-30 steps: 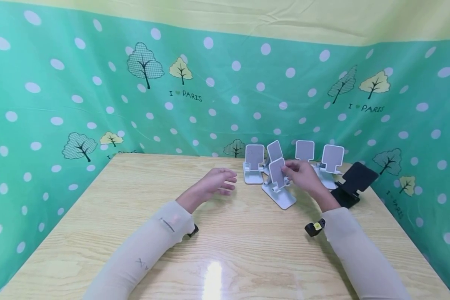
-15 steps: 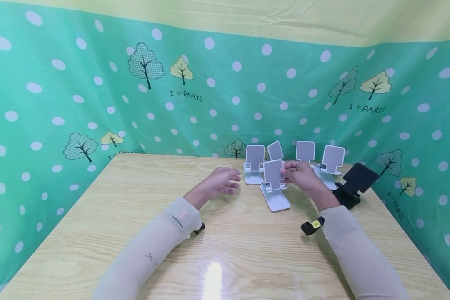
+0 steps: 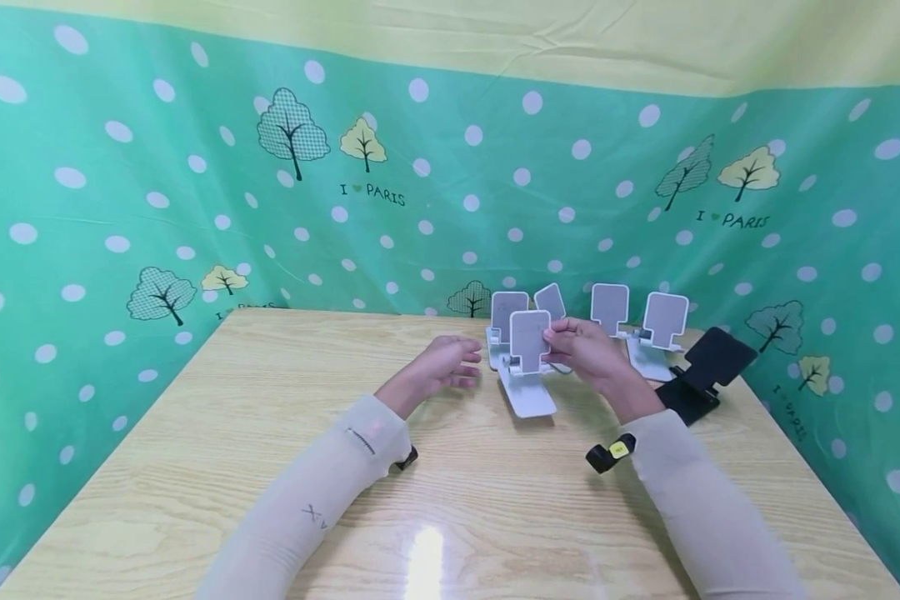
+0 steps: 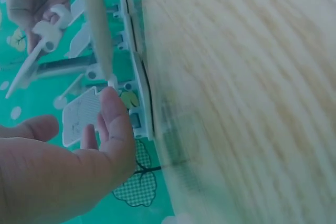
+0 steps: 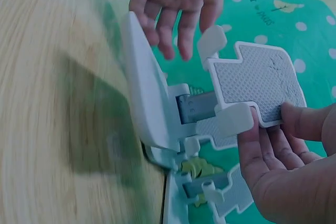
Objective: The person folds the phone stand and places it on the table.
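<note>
A white phone stand with a grey textured pad (image 3: pixel 530 340) hangs tilted just above the table; its shadow falls below it in the right wrist view. My right hand (image 3: pixel 591 357) pinches the pad's right edge between thumb and fingers, and the right wrist view shows this grip on the stand's plate (image 5: pixel 252 77) closely. To the left of the stand, my left hand (image 3: pixel 447 364) hovers with loosely bent fingers, holding nothing. In the left wrist view its fingertips reach toward the stand, and a small gap or light touch there is hard to tell.
Behind the held stand are two white stands, one left (image 3: pixel 508 307) and one turned sideways (image 3: pixel 549 300). Two more white stands (image 3: pixel 610 307) (image 3: pixel 665 317) and a black stand (image 3: pixel 720 357) stand at the right. A polka-dot curtain (image 3: pixel 420 225) backs the wooden table (image 3: pixel 285 375).
My right hand has turned the white phone stand, raised it and carried it left, in front of the left rear stand. My left hand has shifted slightly right.
</note>
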Demonstrator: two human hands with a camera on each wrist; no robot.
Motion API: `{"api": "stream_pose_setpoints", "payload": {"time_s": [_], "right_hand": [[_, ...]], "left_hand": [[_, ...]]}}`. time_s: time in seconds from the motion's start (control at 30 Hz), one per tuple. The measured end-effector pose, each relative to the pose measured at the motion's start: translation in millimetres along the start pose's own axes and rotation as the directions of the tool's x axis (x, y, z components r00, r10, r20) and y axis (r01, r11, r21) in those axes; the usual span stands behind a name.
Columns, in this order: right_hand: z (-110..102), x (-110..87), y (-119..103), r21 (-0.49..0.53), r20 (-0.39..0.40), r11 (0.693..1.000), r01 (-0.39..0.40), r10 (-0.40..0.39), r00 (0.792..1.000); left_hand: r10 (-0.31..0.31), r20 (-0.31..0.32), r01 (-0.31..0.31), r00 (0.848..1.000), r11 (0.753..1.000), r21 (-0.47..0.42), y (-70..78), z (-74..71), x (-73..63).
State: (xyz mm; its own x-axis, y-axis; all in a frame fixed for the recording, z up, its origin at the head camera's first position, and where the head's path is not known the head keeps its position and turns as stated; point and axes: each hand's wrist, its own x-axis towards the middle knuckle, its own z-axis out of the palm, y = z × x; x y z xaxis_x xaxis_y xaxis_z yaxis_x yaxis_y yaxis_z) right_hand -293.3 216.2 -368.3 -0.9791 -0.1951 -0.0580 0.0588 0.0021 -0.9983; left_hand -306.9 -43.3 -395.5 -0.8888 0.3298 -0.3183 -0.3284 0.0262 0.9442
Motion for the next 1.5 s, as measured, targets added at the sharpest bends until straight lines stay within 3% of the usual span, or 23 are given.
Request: {"api": "stream_pose_setpoints", "payload": {"time_s": [0.3, 0.57, 1.13, 1.4, 1.5], "right_hand": [[19.6, 3.2, -7.8, 0.099, -0.069, 0.995, -0.003, 0.01, 0.998], [36.4, 7.9, -14.7, 0.169, -0.096, 0.985, 0.024, -0.008, 0.995], [73.9, 31.1, -37.4, 0.201, -0.206, 0.978, 0.056, -0.013, 0.979], [83.4, 40.9, -45.9, 0.205, -0.259, 0.976, 0.073, -0.018, 0.966], [85.8, 42.8, -48.2, 0.159, -0.274, 0.984, 0.085, -0.039, 0.961]], "left_hand": [[-0.092, 0.006, 0.092, 0.996, 0.989, -0.119, -4.0, 2.2, 2.2], [-0.125, 0.021, 0.127, 0.992, 0.966, -0.227, 1.8, -0.3, 4.4], [-0.095, 0.04, 0.103, 0.995, 0.939, -0.33, 11.1, -26.5, 14.9], [-0.038, 0.028, 0.046, 0.999, 0.932, -0.361, 18.1, -34.4, 14.3], [-0.021, 0.012, 0.024, 1.0, 0.928, -0.372, 21.2, -38.3, 12.5]]}}
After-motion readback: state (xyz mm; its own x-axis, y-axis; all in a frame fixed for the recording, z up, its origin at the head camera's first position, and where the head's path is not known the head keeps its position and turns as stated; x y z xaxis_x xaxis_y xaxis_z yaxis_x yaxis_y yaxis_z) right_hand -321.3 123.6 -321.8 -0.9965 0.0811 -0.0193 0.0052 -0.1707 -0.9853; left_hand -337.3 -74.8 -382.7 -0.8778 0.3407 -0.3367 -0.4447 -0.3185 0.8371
